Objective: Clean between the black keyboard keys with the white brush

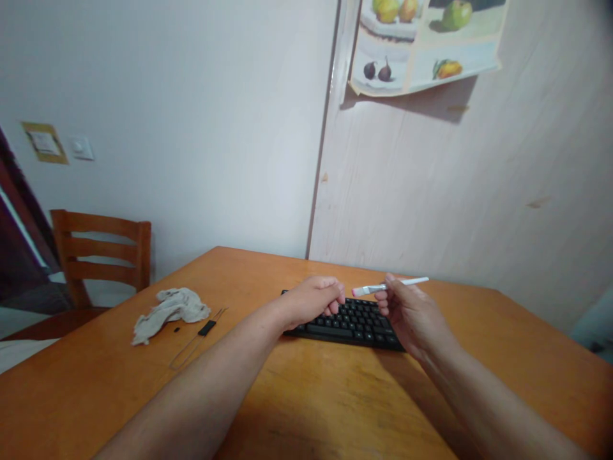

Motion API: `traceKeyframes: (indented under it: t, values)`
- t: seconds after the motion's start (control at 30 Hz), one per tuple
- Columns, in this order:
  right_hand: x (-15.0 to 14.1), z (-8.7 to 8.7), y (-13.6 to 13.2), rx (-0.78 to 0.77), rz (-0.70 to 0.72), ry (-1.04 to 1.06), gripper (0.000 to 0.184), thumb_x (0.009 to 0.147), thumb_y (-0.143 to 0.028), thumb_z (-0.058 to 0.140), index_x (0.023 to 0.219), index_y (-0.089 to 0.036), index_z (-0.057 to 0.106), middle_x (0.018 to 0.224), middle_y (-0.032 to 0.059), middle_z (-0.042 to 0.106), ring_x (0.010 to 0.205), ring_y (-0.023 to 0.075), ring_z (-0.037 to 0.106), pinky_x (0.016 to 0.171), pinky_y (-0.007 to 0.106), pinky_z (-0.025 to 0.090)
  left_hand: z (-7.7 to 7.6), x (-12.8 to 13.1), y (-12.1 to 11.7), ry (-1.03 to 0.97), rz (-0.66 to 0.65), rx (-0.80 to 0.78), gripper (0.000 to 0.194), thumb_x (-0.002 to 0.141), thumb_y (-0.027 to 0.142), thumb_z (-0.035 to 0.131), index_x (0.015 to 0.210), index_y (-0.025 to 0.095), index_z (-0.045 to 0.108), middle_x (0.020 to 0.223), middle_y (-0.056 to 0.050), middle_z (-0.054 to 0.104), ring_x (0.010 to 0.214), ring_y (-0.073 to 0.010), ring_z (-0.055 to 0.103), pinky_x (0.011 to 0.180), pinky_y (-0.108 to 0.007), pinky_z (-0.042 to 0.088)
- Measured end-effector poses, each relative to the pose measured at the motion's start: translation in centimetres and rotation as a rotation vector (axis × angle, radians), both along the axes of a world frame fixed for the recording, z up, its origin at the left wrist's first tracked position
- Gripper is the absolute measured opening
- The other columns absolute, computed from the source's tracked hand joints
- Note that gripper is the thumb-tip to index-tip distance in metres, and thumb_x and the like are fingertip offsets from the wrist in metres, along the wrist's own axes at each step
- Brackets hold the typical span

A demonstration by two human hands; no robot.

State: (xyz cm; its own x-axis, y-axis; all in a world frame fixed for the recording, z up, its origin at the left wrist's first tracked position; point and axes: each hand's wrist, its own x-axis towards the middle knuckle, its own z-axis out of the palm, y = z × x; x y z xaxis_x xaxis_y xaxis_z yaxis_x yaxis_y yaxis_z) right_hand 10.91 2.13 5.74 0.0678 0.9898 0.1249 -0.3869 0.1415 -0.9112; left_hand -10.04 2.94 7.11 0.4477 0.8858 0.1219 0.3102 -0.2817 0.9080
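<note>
My right hand (pixel 407 313) pinches a paintbrush (pixel 376 289) with a white handle, a silvery ferrule and pale bristles tipped pink. The bristle end points left, at my left hand (pixel 320 298), with a small gap between them. The fingers of my left hand are curled closed, and whatever may be inside them is hidden. Beneath both hands a black keyboard (pixel 335 332) lies on the table, partly covered by them. To the left lies a wire tool with a black middle grip (pixel 207 328), which looks like a keycap puller. A tiny black piece (pixel 177 329) is near it.
A crumpled pale cloth (pixel 175 306) lies on the left of the wooden table (pixel 306 396). Beyond the table's left edge stands a wooden chair (pixel 103 246). A wall is behind the table, with a fruit poster (pixel 426 45) hanging from it.
</note>
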Motion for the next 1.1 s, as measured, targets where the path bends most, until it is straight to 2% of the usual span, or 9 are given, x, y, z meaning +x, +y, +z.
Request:
traceKeyframes:
  t: [0.1, 0.2, 0.3, 0.37, 0.57, 0.73, 0.9, 0.97, 1.1]
  values:
    - [-0.2, 0.0, -0.2, -0.009, 0.015, -0.007, 0.026, 0.076, -0.038, 0.080, 0.075, -0.017, 0.064, 0.063, 0.0022, 0.067, 0.052, 0.0103, 0.053, 0.048, 0.020, 0.044, 0.0, 0.1, 0.4, -0.016, 0.070, 0.080, 0.038, 0.095, 0.047, 0.040, 0.090, 0.016, 0.061, 0.081, -0.002, 0.064, 0.071, -0.0131, 0.057, 0.069, -0.025, 0.045]
    - [-0.5, -0.2, -0.3, -0.015, 0.027, -0.025, 0.027, 0.075, -0.038, 0.080, 0.076, -0.017, 0.064, 0.063, 0.0027, 0.068, 0.052, 0.0099, 0.054, 0.047, 0.019, 0.043, 0.1, 0.6, 0.4, 0.029, 0.055, 0.257, 0.039, 0.098, 0.045, 0.036, 0.097, 0.017, 0.063, 0.093, -0.004, 0.068, 0.084, -0.0161, 0.060, 0.079, -0.028, 0.046]
    - [-0.6, -0.4, -0.3, -0.019, 0.025, -0.043, 0.028, 0.075, -0.039, 0.081, 0.075, -0.016, 0.064, 0.064, 0.0030, 0.069, 0.052, 0.0099, 0.055, 0.047, 0.019, 0.044, 0.3, 1.2, 0.0, 0.119, -0.026, 0.434, 0.043, 0.100, 0.042, 0.032, 0.087, 0.018, 0.065, 0.090, -0.003, 0.067, 0.086, -0.0171, 0.059, 0.082, -0.028, 0.044]
    - [-0.7, -0.5, -0.4, -0.016, 0.024, -0.041, 0.029, 0.076, -0.040, 0.080, 0.076, -0.016, 0.064, 0.065, 0.0030, 0.069, 0.052, 0.0096, 0.055, 0.047, 0.019, 0.044, 0.2, 1.5, -0.3, 0.173, -0.060, 0.474, 0.046, 0.101, 0.042, 0.030, 0.078, 0.017, 0.062, 0.083, -0.003, 0.066, 0.080, -0.0165, 0.058, 0.077, -0.028, 0.044]
    - [-0.8, -0.1, -0.7, -0.005, 0.050, -0.035, 0.029, 0.078, -0.040, 0.079, 0.073, -0.015, 0.065, 0.061, 0.0029, 0.067, 0.053, 0.0099, 0.055, 0.049, 0.019, 0.044, -0.4, 1.7, -0.5, 0.184, -0.094, 0.320, 0.044, 0.100, 0.043, 0.032, 0.089, 0.017, 0.065, 0.076, -0.001, 0.065, 0.073, -0.0151, 0.059, 0.070, -0.026, 0.044]
    - [-0.9, -0.2, -0.8, -0.029, 0.074, -0.023, 0.028, 0.078, -0.039, 0.078, 0.072, -0.015, 0.065, 0.060, 0.0023, 0.066, 0.052, 0.0095, 0.053, 0.048, 0.019, 0.044, -0.2, 1.3, -0.5, 0.222, -0.123, 0.314, 0.042, 0.099, 0.043, 0.032, 0.082, 0.018, 0.061, 0.072, 0.000, 0.062, 0.070, -0.0139, 0.056, 0.067, -0.024, 0.042]
    - [-0.1, -0.4, 0.0, -0.036, 0.071, 0.011, 0.025, 0.078, -0.035, 0.078, 0.072, -0.015, 0.066, 0.062, 0.0022, 0.066, 0.051, 0.0090, 0.053, 0.046, 0.018, 0.044, -0.3, 0.5, 0.0, 0.189, -0.142, 0.240, 0.041, 0.097, 0.046, 0.037, 0.079, 0.019, 0.061, 0.068, 0.002, 0.059, 0.066, -0.0129, 0.054, 0.065, -0.024, 0.041]
    - [0.7, -0.2, 0.6, -0.027, 0.010, 0.054, 0.022, 0.077, -0.034, 0.079, 0.074, -0.017, 0.065, 0.062, 0.0007, 0.066, 0.050, 0.0091, 0.052, 0.045, 0.018, 0.044, -0.3, -0.4, 0.5, 0.141, -0.092, 0.193, 0.040, 0.096, 0.047, 0.040, 0.077, 0.019, 0.061, 0.066, 0.002, 0.058, 0.063, -0.0126, 0.053, 0.064, -0.024, 0.040]
    - [2.0, -0.3, 1.5, -0.021, -0.040, 0.041, 0.022, 0.077, -0.033, 0.078, 0.074, -0.017, 0.065, 0.063, 0.0004, 0.065, 0.051, 0.0095, 0.053, 0.044, 0.019, 0.044, -0.4, -2.9, 2.6, -0.061, 0.143, 0.115, 0.037, 0.092, 0.049, 0.047, 0.077, 0.018, 0.059, 0.064, 0.002, 0.057, 0.059, -0.0118, 0.051, 0.060, -0.024, 0.039]
